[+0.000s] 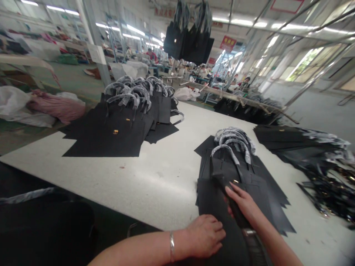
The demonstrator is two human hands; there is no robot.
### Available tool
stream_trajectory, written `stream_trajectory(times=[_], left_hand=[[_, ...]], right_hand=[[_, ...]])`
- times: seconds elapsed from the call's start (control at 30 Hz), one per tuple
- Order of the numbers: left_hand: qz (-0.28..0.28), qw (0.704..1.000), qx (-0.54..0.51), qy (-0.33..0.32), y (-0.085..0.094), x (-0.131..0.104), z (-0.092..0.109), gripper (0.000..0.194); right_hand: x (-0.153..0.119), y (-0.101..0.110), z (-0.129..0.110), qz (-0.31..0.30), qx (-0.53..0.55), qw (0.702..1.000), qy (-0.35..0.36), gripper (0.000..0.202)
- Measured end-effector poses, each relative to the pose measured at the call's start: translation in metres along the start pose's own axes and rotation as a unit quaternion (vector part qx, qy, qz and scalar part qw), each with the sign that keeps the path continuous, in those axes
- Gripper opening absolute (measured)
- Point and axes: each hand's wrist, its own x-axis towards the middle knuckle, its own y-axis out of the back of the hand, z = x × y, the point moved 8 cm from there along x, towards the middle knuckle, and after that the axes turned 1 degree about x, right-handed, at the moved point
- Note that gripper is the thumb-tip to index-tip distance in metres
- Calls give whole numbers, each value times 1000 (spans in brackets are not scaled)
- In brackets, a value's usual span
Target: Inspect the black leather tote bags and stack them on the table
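At the near right of the surface point(155, 184): a pile of black bags point(260, 188), its film-wrapped handles point(233, 133) arched toward the far side; a small gold-coloured fitting point(235, 181) shows on the upper bag, just beyond the right hand.

Right hand point(242, 201): thumb and fingers closed around a long dark strip point(239, 218), held slantwise over the pile; blur hides what the strip is, and whether its far end touches the bag.

Left hand point(206, 236): fingers together and bent, laid on the near part of the black material; I cannot tell whether they pinch an edge or merely press.

Left of the pile: bare surface, then a larger heap of similar bags point(111, 143), well apart from the hands.

Step in hand: probably handling or fitting the strip at the upper bag, with the left hand steadying the material.

Next move: seems to call for keeping the left hand's pressure firm while the right guides the strip; the loose layers beneath could slide, so a gentle motion suits.
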Motion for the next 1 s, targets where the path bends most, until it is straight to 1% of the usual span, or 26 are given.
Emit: stream_trajectory(times=[0.07, 0.13, 0.17, 0.2, 0.27, 0.3, 0.37, 0.43, 0.5, 0.57, 0.63, 0.67, 0.73, 0.8, 0.83, 0.93, 1.0], left_hand=[[-16, 1000, -5, 7, 1, 1, 0, 25], [-45, 999, -9, 29, 2, 8, -4, 23], [-63, 997, -9, 45, 3, 13, -7, 21], [-78, 995, -8, 64, 4, 21, -12, 19], [-94, 991, -7, 94, 7, 42, -23, 15], [-97, 990, -8, 100, 8, 55, -27, 14], [-102, 990, -12, 96, 8, 85, -34, 17], [-115, 990, -13, 86, 2, 115, -39, 21], [-129, 988, -10, 86, -6, 143, -44, 29], [-143, 985, -3, 94, -14, 167, -50, 46], [-159, 981, 4, 112, -21, 187, -58, 67], [-168, 978, 7, 121, -24, 196, -62, 78], [-188, 973, 10, 131, -28, 210, -68, 97], [-205, 970, 13, 133, -31, 219, -71, 107], [-210, 968, 15, 134, -31, 222, -72, 111], [-207, 967, 22, 145, -29, 229, -74, 118], [-192, 968, 22, 160, -27, 232, -76, 117]], right_hand=[[-6, 27, -16, 50, 20, 998, 32, 62], [-23, 66, -24, 103, 35, 993, 40, 60], [-35, 88, -23, 130, 39, 990, 36, 57], [-48, 108, -18, 149, 37, 988, 23, 52], [-77, 143, -1, 189, 45, 981, -7, 46], [-93, 156, 11, 204, 56, 977, -23, 45], [-124, 175, 41, 232, 78, 968, -59, 46], [-154, 183, 73, 249, 85, 960, -96, 54], [-180, 184, 104, 264, 91, 951, -132, 67], [-201, 181, 132, 272, 115, 941, -162, 80], [-214, 174, 157, 266, 141, 934, -192, 83], [-216, 171, 166, 259, 152, 933, -201, 81], [-212, 166, 181, 241, 181, 931, -203, 73], [-199, 167, 188, 230, 213, 931, -188, 61], [-191, 170, 190, 233, 225, 930, -175, 55], [-171, 186, 188, 288, 238, 918, -135, 46], [-167, 196, 182, 327, 225, 911, -108, 46]])
